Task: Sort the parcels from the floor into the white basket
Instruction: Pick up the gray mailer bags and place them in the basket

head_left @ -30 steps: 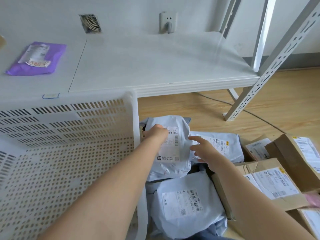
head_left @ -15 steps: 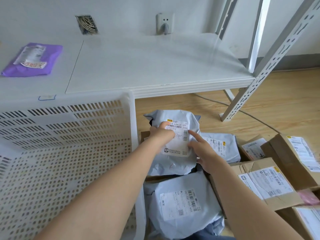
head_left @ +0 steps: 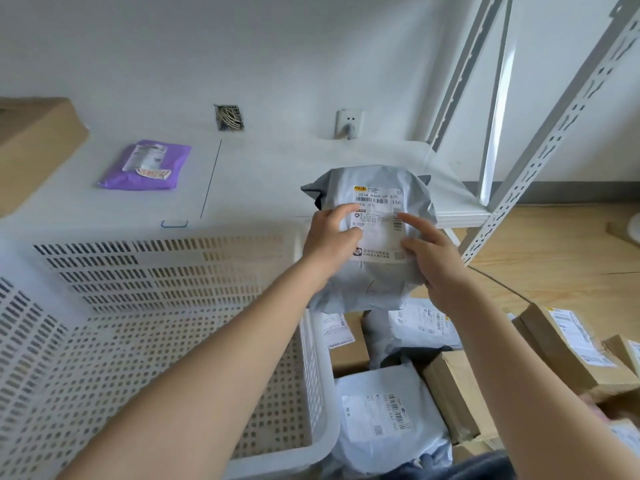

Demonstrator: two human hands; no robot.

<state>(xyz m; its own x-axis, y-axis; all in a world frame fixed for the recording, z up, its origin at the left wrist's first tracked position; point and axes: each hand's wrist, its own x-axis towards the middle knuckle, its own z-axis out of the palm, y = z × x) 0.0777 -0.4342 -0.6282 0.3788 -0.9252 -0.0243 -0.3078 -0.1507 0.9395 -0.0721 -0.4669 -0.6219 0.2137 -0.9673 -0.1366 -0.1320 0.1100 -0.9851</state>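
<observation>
I hold a grey plastic mailer parcel (head_left: 372, 188) with a white shipping label up in the air, above the pile and just right of the white basket's (head_left: 145, 271) far right corner. My left hand (head_left: 330, 242) grips its left side, thumb on the label. My right hand (head_left: 427, 258) grips its right side, index finger stretched across the label. The perforated white basket fills the lower left and looks empty. Below, more grey mailers (head_left: 388, 420) and cardboard boxes (head_left: 568, 348) lie on the wooden floor.
A low white shelf board (head_left: 263, 181) runs behind the basket, with a purple parcel (head_left: 145, 166) and a cardboard box (head_left: 31, 143) on it. A white slotted rack upright (head_left: 543, 143) rises at right. A cable crosses the floor (head_left: 568, 251).
Both hands closed on the grey mailer and lifted it off the pile, up and away from the floor. The camera tilted upward, showing more wall.
</observation>
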